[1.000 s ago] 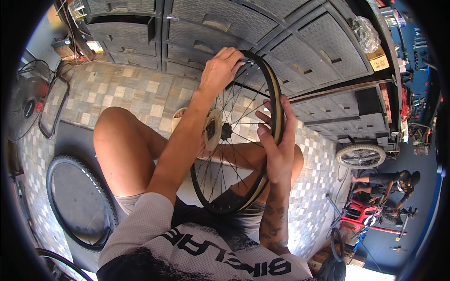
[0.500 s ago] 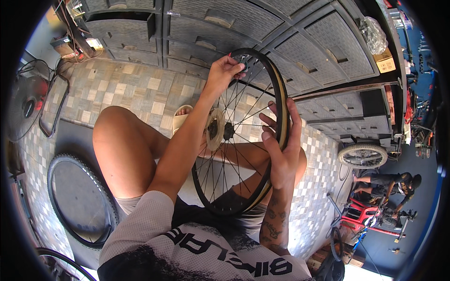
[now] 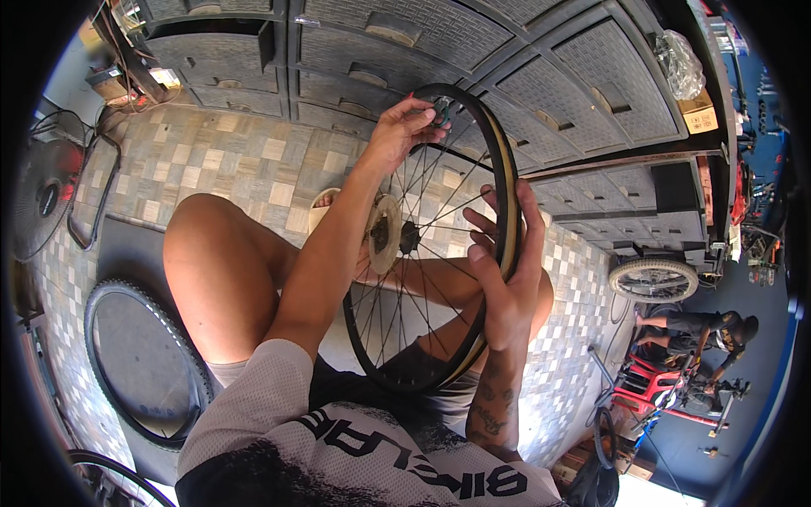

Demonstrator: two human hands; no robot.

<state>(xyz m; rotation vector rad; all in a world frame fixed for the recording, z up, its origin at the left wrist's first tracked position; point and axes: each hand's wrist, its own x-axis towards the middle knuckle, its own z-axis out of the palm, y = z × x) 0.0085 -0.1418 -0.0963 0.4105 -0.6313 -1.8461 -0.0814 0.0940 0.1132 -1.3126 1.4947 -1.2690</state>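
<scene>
A bicycle wheel (image 3: 355, 321) without a tyre stands tilted between my legs; its black rim carries tan tape, and thin black spokes run to the hub (image 3: 409, 238). On the hub's left side sits a disc rotor (image 3: 386, 241). My left hand (image 3: 407, 131) is at the far part of the rim, thumb and fingers pinching a small dark grey-green spoke wrench (image 3: 442, 111) by the spoke ends. The fingers partly hide it. Around the right side of the rim closes my right hand (image 3: 511, 283), its thumb and some fingertips reaching in toward the spokes.
Grey drawer cabinets (image 3: 363, 51) stand close beyond the wheel. A loose tyre (image 3: 93, 355) lies on a mat at left, near a floor fan (image 3: 51, 190). Another wheel (image 3: 653, 280) is at right, with a person (image 3: 718, 338) working by a red chair (image 3: 646, 380).
My left hand has shifted slightly, its fingers changing their hold on the small wrench at the rim. The wheel and my right hand have moved slightly left.
</scene>
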